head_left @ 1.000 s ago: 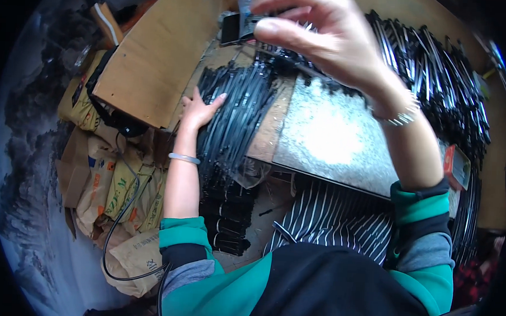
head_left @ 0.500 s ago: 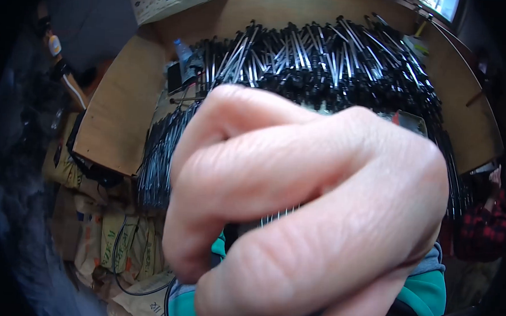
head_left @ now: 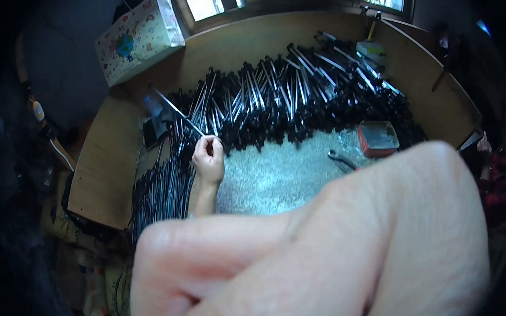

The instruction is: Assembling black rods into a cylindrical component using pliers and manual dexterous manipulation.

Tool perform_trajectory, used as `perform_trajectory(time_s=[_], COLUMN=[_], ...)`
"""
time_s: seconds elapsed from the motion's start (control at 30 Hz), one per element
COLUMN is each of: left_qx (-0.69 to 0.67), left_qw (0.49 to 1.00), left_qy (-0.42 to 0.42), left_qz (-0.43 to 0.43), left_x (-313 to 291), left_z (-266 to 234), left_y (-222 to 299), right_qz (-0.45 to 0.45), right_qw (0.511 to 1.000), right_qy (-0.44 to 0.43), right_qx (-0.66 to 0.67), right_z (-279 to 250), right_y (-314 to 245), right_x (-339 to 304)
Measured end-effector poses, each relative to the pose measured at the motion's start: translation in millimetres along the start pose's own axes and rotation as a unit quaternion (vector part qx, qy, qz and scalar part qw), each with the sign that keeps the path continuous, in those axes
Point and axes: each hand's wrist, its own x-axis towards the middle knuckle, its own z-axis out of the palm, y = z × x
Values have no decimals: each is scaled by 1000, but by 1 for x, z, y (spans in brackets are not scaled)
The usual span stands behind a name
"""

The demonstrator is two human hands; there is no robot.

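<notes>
My left hand (head_left: 209, 159) reaches over the left part of the bench, its fingers closed in a pinch. From it a thin metal rod (head_left: 179, 112) slants up and left. Very close to the camera, my right hand (head_left: 339, 246) fills the lower right of the view, fingers bent and knuckles large. Its fingertips and anything in them are hidden. Behind the left hand lies a long heap of silver rods with black ends (head_left: 272, 97). A bundle of thin dark rods (head_left: 164, 191) lies beside the left forearm.
On the pale bench top (head_left: 269, 175) lie a wrench-like tool (head_left: 343, 159) and a red-sided open box (head_left: 378, 139). Wooden boards (head_left: 109, 160) wall the bench in. A patterned paper bag (head_left: 137, 40) stands behind at the left; a small white-green box (head_left: 370, 51) is at the back right.
The view has tilted up, showing windows and more bench top. My right hand sits lower and farther right in the picture. My left hand with the rod has come into sight.
</notes>
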Motion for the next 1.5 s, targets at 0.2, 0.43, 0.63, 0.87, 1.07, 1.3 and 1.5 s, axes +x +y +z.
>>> perform_trajectory(time_s=[0.2, 0.43, 0.63, 0.87, 1.07, 1.3, 1.5], left_qx=[87, 198, 119, 432, 592, 571, 576], left_qw=[980, 970, 981, 897, 804, 811, 811], left_qy=[-90, -52, -48, -33, -12, -59, -6], left_qz=[152, 133, 142, 85, -42, -111, -100], left_x=[19, 36, -1, -34, -49, -34, -32], left_z=[54, 60, 28, -116, -202, -186, -168], left_y=[30, 24, 40, -22, -94, -69, -71], right_qz=[-9, -11, -19, -41, -53, -41, -59], right_qw=[1000, 994, 979, 960, 945, 908, 863], right_qy=[-7, 7, 15, 7, -4, -5, 7], right_qx=[6, 106, 202, 277, 323, 418, 501], right_z=[-10, -5, -4, -8, -12, -7, 21], right_y=[-31, -29, -19, -16, -25, -20, 2], right_x=[-11, -32, -49, -62, -68, -68, -64])
